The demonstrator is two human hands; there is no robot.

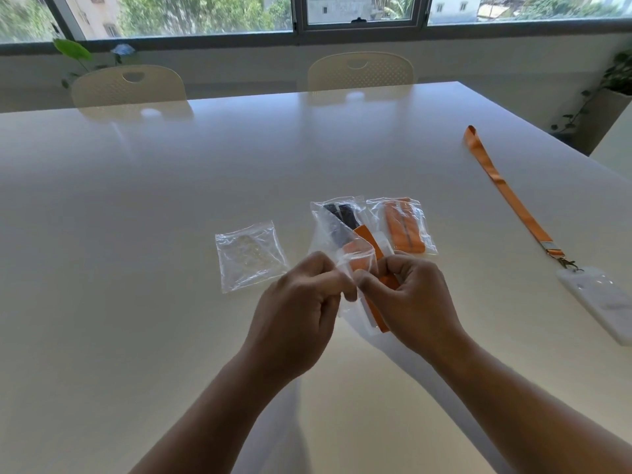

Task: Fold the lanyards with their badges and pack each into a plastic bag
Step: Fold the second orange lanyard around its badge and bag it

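My left hand (301, 302) and my right hand (407, 299) both pinch a clear plastic bag (349, 265) above the table's middle. A folded orange lanyard (371, 248) with its badge sits partly inside this bag. Behind it lie two packed bags: one with a black lanyard (337, 213), one with an orange lanyard (403, 227). An empty plastic bag (249, 258) lies flat to the left. An unfolded orange lanyard (502, 186) with a white badge holder (598, 302) stretches along the right side.
The white table (136, 234) fills the view. Two cream chairs (128, 85) stand at its far edge under a window. A potted plant (615, 83) stands right of the table.
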